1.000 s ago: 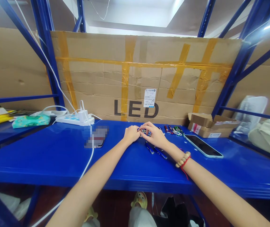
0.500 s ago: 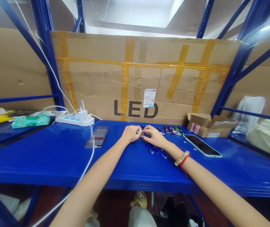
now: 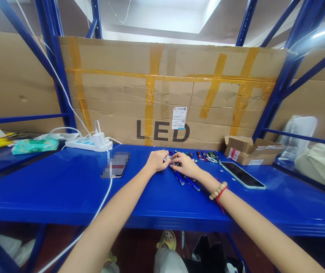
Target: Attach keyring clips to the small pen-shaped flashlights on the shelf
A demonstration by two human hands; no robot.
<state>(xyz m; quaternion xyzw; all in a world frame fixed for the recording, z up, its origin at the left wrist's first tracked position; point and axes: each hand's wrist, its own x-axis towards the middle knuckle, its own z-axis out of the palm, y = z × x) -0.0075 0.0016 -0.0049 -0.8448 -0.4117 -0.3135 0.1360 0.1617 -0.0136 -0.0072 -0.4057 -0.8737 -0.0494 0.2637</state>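
"Judging from what is laid on the table point(image 3: 74, 193), how far has the handling been taken?"

"Partway, it seems. Small coloured pieces point(image 3: 208, 156) are gathered in a loose cluster beyond the right hand point(image 3: 185, 165), near the pale-cased phone point(image 3: 242, 175), and two blue rods point(image 3: 192, 184) are laid slantwise on the near side of that hand. Whether the cluster is done with or waiting cannot be told. With fingers busy at the middle, some handling is presumably left."

"And how are the hands held?"

"The left hand point(image 3: 157, 161) is curled closed, and a small silvery piece point(image 3: 165, 159) appears to be gripped in it. The right hand is arched just beside it, fingertips turned down; whether anything is pinched there cannot be told."

"What is kept from view?"

"Most of what lies between the hands is covered by fingers. The rods' far ends are hidden or lost in the clutter, and the cluster is too small to be counted. The screen of the other phone point(image 3: 120, 165) is blurred into blocks, and both forearms are cut off by the frame."
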